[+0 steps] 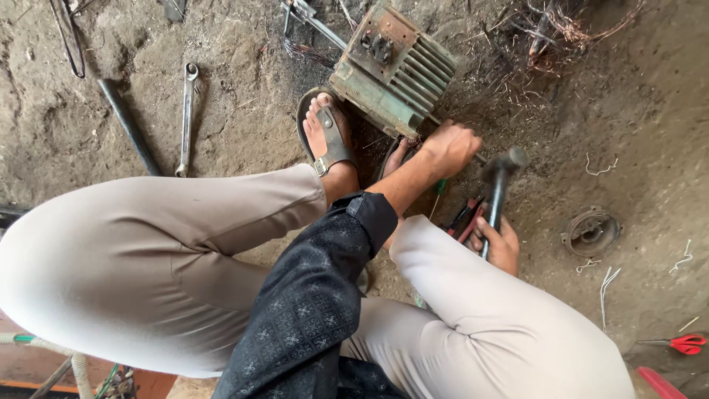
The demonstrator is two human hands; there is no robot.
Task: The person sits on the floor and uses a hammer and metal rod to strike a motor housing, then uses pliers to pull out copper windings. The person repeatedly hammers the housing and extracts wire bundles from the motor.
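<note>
The electric motor housing [391, 66], a green finned metal body with a rusted terminal plate on top, lies tilted on the dirt floor [635, 111], with the sandalled foot [329, 133] just beside its lower left edge. Judged from its cast build, it is heavy and rigid and will not shift easily; the fins offer a rough purchase, but the body is best steadied low, near the floor.

The left hand [449, 146] is closed in a fist at the lower corner of the housing, around what appears to be a thin rod or chisel; the tool itself is mostly hidden. Its grip is tight and closed.

The right hand [498, 242] has its grip wrapped around the handle of a hammer [501, 181], head raised just right of the left fist. The hammer is judged stiff and head-heavy; the hold sits low on the handle.

Red-handled pliers [464, 220] lie on the floor between the hands. A spanner [187, 118] and a dark bar [129, 125] lie well apart to the left.

Containers: a round metal end cover [591, 233] lies dished side up to the right; its contents cannot be told. Red scissors [683, 343] lie near the lower right edge
</note>
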